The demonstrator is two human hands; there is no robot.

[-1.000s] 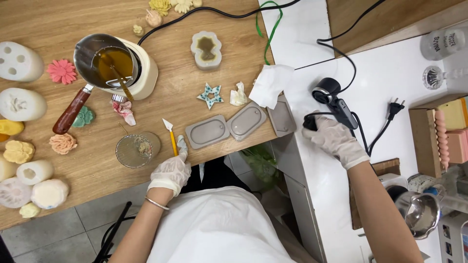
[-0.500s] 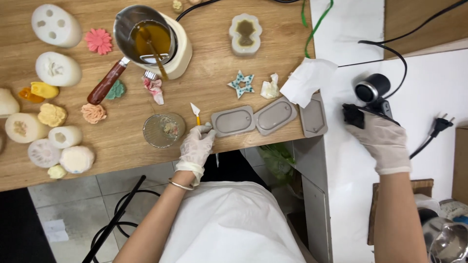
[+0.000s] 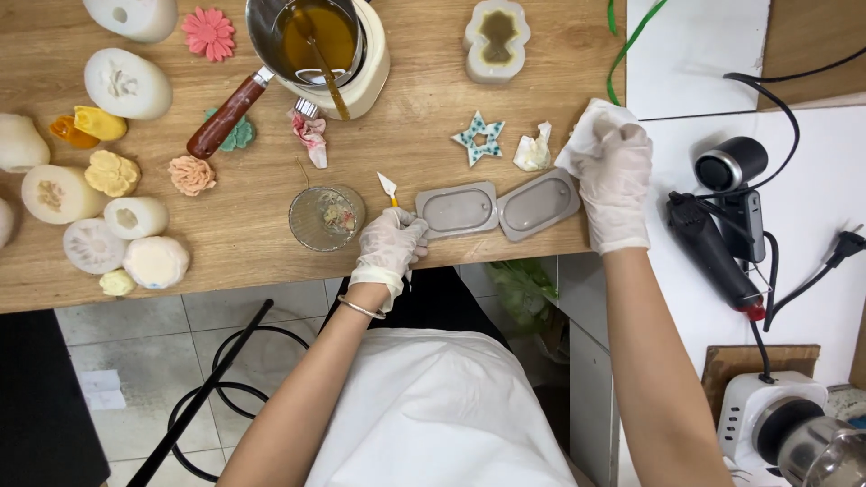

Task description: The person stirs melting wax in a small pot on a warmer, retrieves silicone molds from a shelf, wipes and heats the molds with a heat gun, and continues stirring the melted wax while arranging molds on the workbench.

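Note:
My left hand (image 3: 390, 245), in a white glove, holds a small orange-handled tool with a white tip (image 3: 389, 188) at the wooden table's front edge. It is just left of two grey oval moulds (image 3: 458, 210) lying side by side. My right hand (image 3: 616, 180), also gloved, lies on a crumpled white tissue (image 3: 585, 128) at the table's right end, fingers curled over it, next to the right mould (image 3: 539, 203). A black heat gun (image 3: 717, 248) lies untouched on the white surface to the right.
A metal pot of amber liquid (image 3: 316, 32) with a red handle sits on a white warmer. A small glass dish (image 3: 326, 217), a star-shaped piece (image 3: 479, 138), several white moulds (image 3: 126, 83) and coloured flower pieces (image 3: 208, 32) cover the table's left side. Cables (image 3: 776, 99) run at the right.
My right hand let go of the black heat gun and moved left onto the white tissue. My left hand kept the small tool by the moulds.

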